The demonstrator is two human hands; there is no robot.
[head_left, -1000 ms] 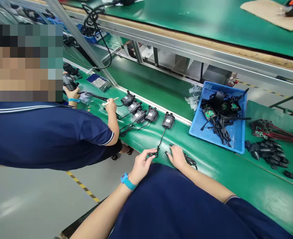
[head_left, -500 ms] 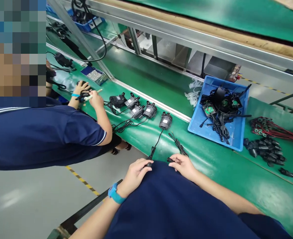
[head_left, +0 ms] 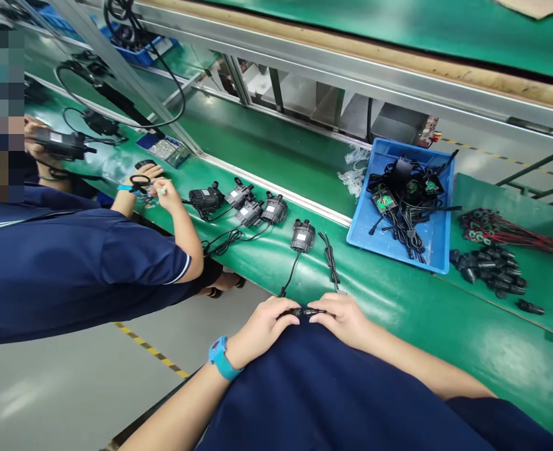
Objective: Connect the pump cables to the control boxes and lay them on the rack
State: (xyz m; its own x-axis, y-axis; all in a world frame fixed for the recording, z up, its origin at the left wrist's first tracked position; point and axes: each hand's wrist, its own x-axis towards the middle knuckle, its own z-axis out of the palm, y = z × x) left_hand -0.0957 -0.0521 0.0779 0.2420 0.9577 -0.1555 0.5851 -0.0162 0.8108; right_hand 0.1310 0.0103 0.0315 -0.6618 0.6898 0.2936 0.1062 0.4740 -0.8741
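Close to the bench's front edge, my left hand (head_left: pixel 269 322) pinches a black cable connector (head_left: pixel 297 312) on the lead of a small black pump (head_left: pixel 303 236). My right hand (head_left: pixel 344 316) grips a second black cable connector (head_left: pixel 310 311), which belongs to a bundled black cable (head_left: pixel 331 260) lying on the green mat. The two connector ends meet, or nearly meet, between my fingertips; whether they are joined I cannot tell. The pump stands on the mat just beyond my hands, its lead running down to my left hand.
Several more pumps (head_left: pixel 248 203) with leads lie to the left, beside a co-worker's arm (head_left: pixel 189 238). A blue tray (head_left: pixel 354 228) of black cables and circuit parts stands right. Beyond it are red wires (head_left: pixel 506 228) and black caps (head_left: pixel 490 266). A metal frame rail (head_left: pixel 276 59) crosses above.
My hands have come together, bringing the two connector ends from apart to tip against tip. The view has shifted slightly, and another person's hand with a black pump now shows at the left.
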